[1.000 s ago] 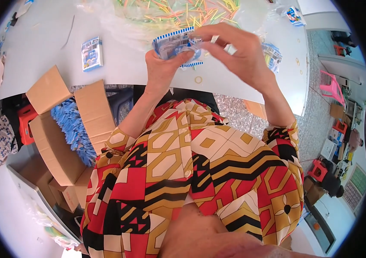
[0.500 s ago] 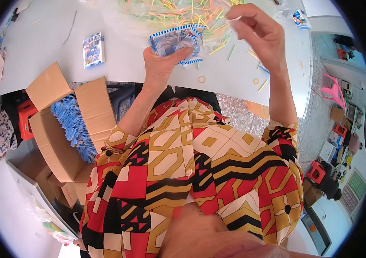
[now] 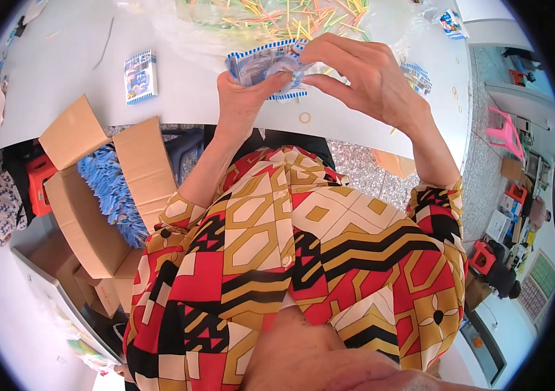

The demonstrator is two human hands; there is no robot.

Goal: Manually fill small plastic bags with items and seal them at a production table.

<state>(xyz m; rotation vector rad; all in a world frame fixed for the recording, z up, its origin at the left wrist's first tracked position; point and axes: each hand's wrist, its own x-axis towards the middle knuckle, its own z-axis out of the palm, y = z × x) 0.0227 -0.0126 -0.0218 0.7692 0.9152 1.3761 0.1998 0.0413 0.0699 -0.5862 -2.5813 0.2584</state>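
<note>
Left hand (image 3: pixel 241 103) clutches a packet (image 3: pixel 250 68), right hand (image 3: pixel 305 67) at its edge — whether pinching, can't tell! Packet not down yet — plenty of sticks (image 3: pixel 300 19) lie loose beyond.

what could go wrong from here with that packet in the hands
The crinkled blue-and-white plastic packet might slip or tear, since the bare left hand grips it with the bare right hand close at its right end. The loose pile of thin pink, yellow and green sticks just beyond could scatter if knocked. The small tan ring near the white table's near edge might get brushed off.
</note>
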